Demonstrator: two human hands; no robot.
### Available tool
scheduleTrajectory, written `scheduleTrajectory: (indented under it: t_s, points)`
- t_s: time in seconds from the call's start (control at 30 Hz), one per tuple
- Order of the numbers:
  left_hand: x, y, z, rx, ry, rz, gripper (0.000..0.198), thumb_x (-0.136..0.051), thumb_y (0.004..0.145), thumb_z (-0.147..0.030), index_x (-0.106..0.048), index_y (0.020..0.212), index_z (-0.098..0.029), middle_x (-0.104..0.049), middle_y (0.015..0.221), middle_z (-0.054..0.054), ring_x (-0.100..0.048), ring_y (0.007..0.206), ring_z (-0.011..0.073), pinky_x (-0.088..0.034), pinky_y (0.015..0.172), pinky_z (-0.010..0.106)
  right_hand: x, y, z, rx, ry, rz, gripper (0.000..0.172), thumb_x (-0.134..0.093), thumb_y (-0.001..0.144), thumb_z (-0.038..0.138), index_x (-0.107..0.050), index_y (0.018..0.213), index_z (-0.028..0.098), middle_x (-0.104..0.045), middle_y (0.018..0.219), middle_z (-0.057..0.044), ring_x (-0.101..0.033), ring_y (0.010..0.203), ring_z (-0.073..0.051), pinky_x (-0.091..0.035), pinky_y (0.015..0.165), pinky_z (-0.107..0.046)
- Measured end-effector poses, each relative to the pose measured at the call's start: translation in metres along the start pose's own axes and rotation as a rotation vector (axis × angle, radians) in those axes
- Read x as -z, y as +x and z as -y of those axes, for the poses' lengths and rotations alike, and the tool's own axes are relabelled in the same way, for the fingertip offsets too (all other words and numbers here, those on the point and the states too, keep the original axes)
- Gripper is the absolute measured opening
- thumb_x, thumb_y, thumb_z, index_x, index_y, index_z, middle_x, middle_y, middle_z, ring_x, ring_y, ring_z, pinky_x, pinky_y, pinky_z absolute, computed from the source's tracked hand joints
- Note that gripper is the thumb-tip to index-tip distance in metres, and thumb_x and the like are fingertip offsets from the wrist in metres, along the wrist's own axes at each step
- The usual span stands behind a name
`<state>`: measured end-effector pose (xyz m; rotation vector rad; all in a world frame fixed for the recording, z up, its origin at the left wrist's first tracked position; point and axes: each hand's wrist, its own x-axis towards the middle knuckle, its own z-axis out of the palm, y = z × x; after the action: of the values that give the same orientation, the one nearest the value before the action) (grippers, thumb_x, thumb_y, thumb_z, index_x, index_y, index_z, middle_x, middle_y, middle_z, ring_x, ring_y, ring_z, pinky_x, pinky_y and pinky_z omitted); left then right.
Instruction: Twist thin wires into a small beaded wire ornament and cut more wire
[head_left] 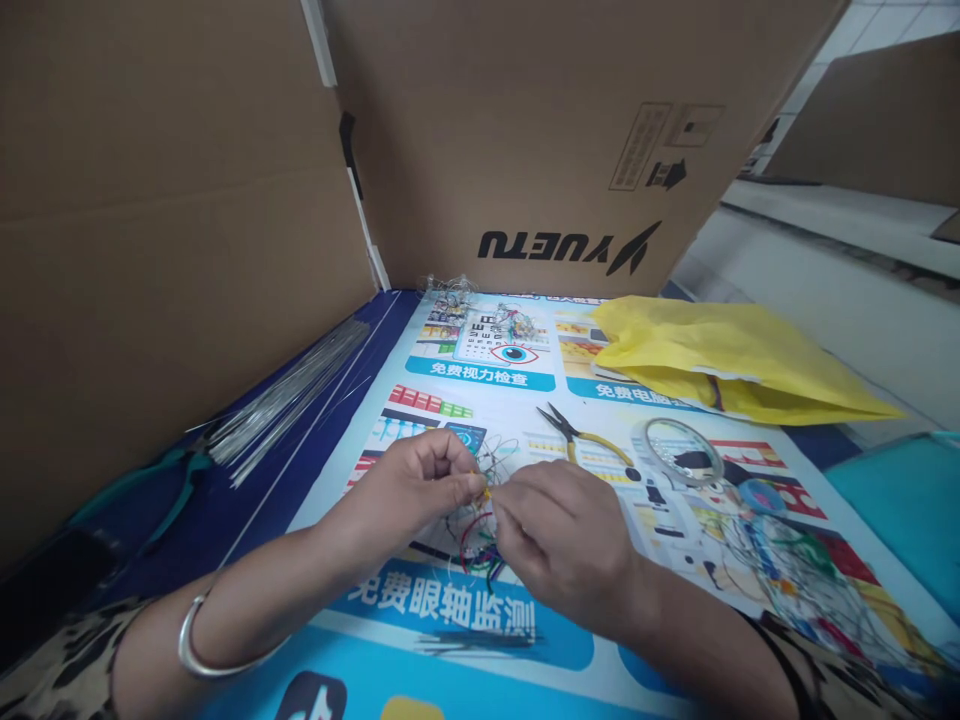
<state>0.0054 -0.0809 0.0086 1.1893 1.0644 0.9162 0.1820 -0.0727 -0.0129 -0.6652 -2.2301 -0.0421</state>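
My left hand, a silver bangle on its wrist, pinches a small yellow piece among thin wires between thumb and forefinger. Fingers curled, my right hand closes on the same spot from the other side, and its fingertips partly hide what it grips. Just below and between both hands hangs or lies a tangle of coloured wires, red, green, purple and dark; I cannot tell which. Fine silvery wire loops stick up behind the fingertips.
Yellow-handled pliers, a wire or tape coil and a yellow bag lie beyond. Straight wires and teal-handled pliers are left; wire tangles right. Dark short wires lie near. Cardboard walls the back and left.
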Motion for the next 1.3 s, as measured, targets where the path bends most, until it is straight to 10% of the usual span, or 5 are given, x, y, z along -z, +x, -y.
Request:
scheduleTrajectory:
  t_s: [0.4, 0.8, 1.3]
  points:
    - [0.005, 0.003, -0.001, 0.053, 0.02, 0.038, 0.019, -0.07, 0.066, -0.025, -0.054, 0.067, -0.015, -0.059, 0.062, -0.002, -0.052, 0.057, 0.0088, -0.04, 0.055, 0.023, 0.009, 0.0, -0.003, 0.494, -0.35, 0.064, 0.01, -0.056, 0.081, 0.015, -0.065, 0.083, 0.013, -0.064, 0.069, -0.008, -0.054, 0.059, -0.018, -0.038, 0.047, -0.032]
    - [0.014, 0.01, 0.006, -0.036, 0.139, 0.057, 0.012, -0.065, 0.069, -0.02, -0.053, 0.068, -0.017, -0.064, 0.072, 0.0, -0.057, 0.066, 0.0102, -0.045, 0.063, 0.024, -0.004, -0.005, -0.011, 0.144, -0.087, -0.059, 0.013, -0.055, 0.081, 0.013, -0.062, 0.092, 0.012, -0.066, 0.077, -0.007, -0.058, 0.067, -0.017, -0.045, 0.058, -0.032]
    - [0.016, 0.011, 0.011, -0.751, 0.604, 0.004, 0.012, -0.053, 0.073, -0.004, -0.057, 0.07, -0.015, -0.067, 0.074, 0.004, -0.063, 0.068, 0.0113, -0.051, 0.061, 0.022, -0.013, -0.001, -0.014, -0.215, 0.324, -0.016, 0.015, -0.052, 0.082, 0.012, -0.065, 0.089, 0.014, -0.063, 0.078, -0.006, -0.059, 0.072, -0.014, -0.049, 0.063, -0.026]
